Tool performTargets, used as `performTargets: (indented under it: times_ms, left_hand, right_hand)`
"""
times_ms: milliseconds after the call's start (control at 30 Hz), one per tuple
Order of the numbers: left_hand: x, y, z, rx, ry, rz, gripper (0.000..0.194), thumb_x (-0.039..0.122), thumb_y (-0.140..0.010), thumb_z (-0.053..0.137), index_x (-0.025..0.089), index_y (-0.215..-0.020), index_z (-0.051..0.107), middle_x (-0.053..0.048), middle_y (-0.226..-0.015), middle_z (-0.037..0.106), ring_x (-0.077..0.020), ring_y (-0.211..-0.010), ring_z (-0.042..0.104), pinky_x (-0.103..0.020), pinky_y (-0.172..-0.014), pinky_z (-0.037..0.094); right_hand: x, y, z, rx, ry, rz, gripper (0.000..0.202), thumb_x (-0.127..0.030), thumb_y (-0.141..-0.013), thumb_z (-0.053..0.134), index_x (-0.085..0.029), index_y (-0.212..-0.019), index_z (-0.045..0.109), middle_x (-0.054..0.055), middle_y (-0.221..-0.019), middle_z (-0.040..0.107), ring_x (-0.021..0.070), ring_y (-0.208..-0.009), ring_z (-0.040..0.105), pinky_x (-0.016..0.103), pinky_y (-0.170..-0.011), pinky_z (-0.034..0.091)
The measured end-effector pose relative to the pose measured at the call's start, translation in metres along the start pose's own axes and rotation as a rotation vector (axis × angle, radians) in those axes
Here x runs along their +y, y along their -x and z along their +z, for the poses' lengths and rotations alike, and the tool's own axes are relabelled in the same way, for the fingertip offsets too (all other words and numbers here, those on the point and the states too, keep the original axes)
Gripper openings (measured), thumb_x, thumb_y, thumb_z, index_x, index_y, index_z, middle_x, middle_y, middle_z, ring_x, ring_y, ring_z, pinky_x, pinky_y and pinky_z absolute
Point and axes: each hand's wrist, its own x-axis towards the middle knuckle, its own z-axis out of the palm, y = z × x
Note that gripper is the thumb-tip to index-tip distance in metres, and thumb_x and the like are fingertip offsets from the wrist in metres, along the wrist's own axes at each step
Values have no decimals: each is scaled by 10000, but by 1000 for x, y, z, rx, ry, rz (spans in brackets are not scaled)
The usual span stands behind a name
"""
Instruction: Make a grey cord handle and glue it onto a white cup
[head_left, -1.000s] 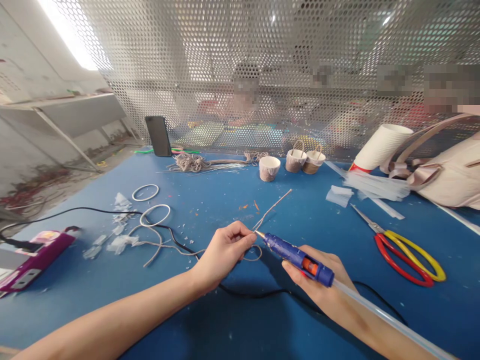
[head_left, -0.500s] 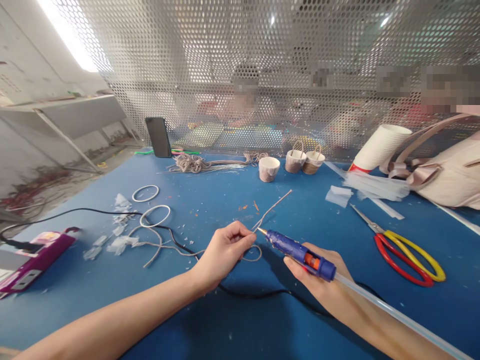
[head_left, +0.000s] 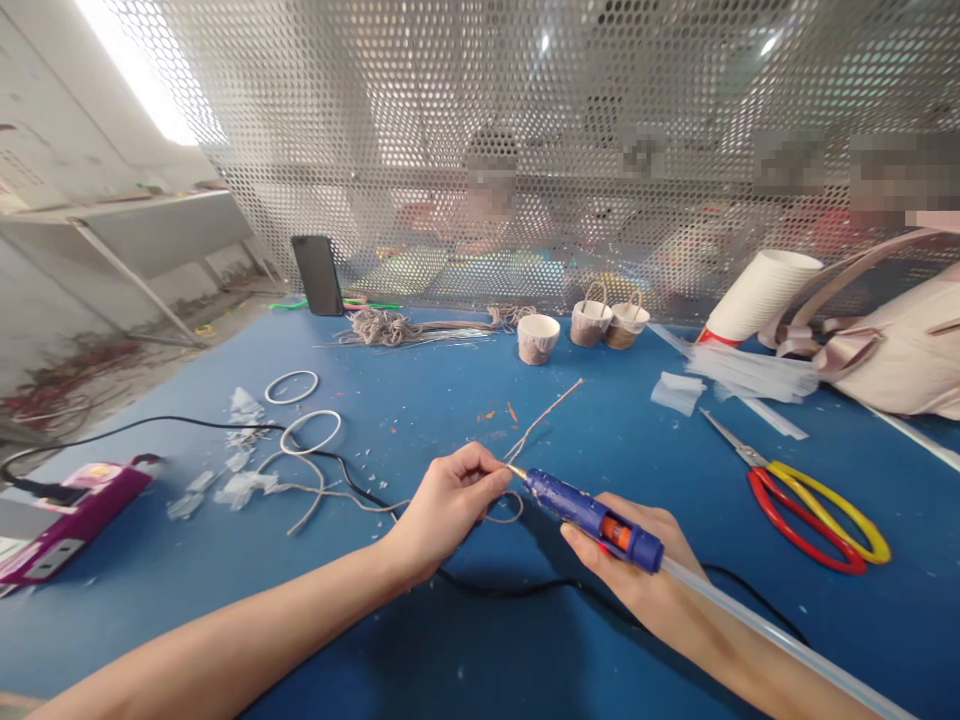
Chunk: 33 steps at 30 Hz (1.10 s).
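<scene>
twine (head_left: 550,409) is pinched between closed thumb and finger of left hand (head_left: 457,505); right hand (head_left: 637,560) grips glue gun (head_left: 581,508).

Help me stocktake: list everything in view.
Table: one, blue, beneath
Glue gun: one, blue, centre
Glue stick: one, clear, front
Twine: several, beige, left, centre, back
Cups: three, brown, white, back
Cup stack: one, white, right
Scissors: one, red, yellow, right
Bag: one, pink, right
Strips: many, white, right
Scraps: many, mostly white, left
Rings: two, white, left
Wires: several, silver, back
Stems: unclear, green, back
Phone: one, black, back
Power strip: one, purple, left
Cord: unclear, black, left, centre
Side table: one, grey, left
Mesh: one, grey, back
People: unclear, blurred, behind mesh
Left hand: one, bare, pinching twine
Right hand: one, bare, gripping glue gun
</scene>
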Motion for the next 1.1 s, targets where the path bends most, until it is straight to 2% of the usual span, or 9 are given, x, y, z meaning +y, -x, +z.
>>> performTargets:
  times_ms: [133, 400, 600, 667, 733, 800, 900, 1000, 1100]
  left_hand:
    - [1, 1, -1, 0, 7, 4, 273, 392, -752, 626, 160, -643, 532, 60, -558, 417, -77, -516, 343, -218, -498, 259]
    - [0, 1, -3, 10, 99, -47, 277, 398, -712, 671, 160, -631, 556, 71, -494, 384, -66, -469, 321, -203, -468, 231]
    - [3, -4, -14, 40, 260, -42, 272, 381, -696, 699, 144, -654, 574, 85, -445, 342, -46, -437, 251, -186, -436, 185]
    - [6, -5, -18, 33, 313, -39, 280, 377, -682, 720, 139, -654, 574, 89, -442, 326, -40, -434, 228, -182, -425, 167]
    - [9, -5, -20, 12, 369, -36, 289, 372, -668, 741, 133, -651, 579, 93, -452, 309, -34, -436, 212, -176, -417, 161]
    - [12, -4, -21, -19, 415, -45, 290, 360, -655, 759, 126, -649, 589, 94, -462, 296, -28, -437, 201, -168, -410, 161]
    - [14, -3, -22, -58, 471, -78, 279, 336, -640, 782, 117, -648, 609, 93, -469, 287, -23, -441, 189, -157, -401, 155]
    - [15, 0, -23, -90, 519, -103, 247, 305, -645, 786, 110, -656, 634, 84, -482, 297, -22, -449, 185, -147, -396, 152]
    - [17, 5, -26, -127, 567, -116, 210, 267, -654, 784, 107, -654, 649, 72, -508, 318, -21, -458, 200, -140, -396, 165]
  right_hand:
    - [3, -3, -2, 8, -62, 51, 312, -378, -835, 545, -212, -591, 446, -43, -495, 454, 98, -439, 396, 224, -463, 372]
    - [3, -7, -13, 34, -221, 283, 329, -478, -778, 582, -208, -598, 528, -16, -502, 495, 124, -457, 445, 261, -486, 407]
    - [26, -21, -25, 36, -337, 441, 414, -587, -731, 580, -187, -680, 673, -22, -381, 469, 137, -387, 441, 284, -435, 393]
    - [37, -33, -25, 30, -265, 483, 421, -573, -758, 547, -182, -686, 687, 1, -410, 525, 151, -421, 487, 287, -462, 409]
    - [45, -46, -23, 9, -95, 498, 407, -546, -773, 523, -186, -722, 707, 16, -466, 581, 165, -454, 524, 290, -479, 413]
    - [51, -58, -20, -9, 51, 466, 366, -522, -760, 532, -208, -772, 720, 21, -539, 629, 190, -514, 567, 296, -508, 421]
    - [55, -70, -17, -28, 120, 430, 317, -500, -743, 548, -229, -769, 711, 28, -610, 664, 229, -623, 611, 312, -572, 439]
    - [57, -68, -20, -37, 146, 422, 309, -495, -725, 562, -218, -789, 683, 43, -694, 688, 251, -701, 628, 322, -614, 451]
    - [57, -48, -35, -14, 207, 395, 255, -458, -661, 643, -221, -753, 633, 39, -757, 689, 244, -724, 628, 314, -635, 450]
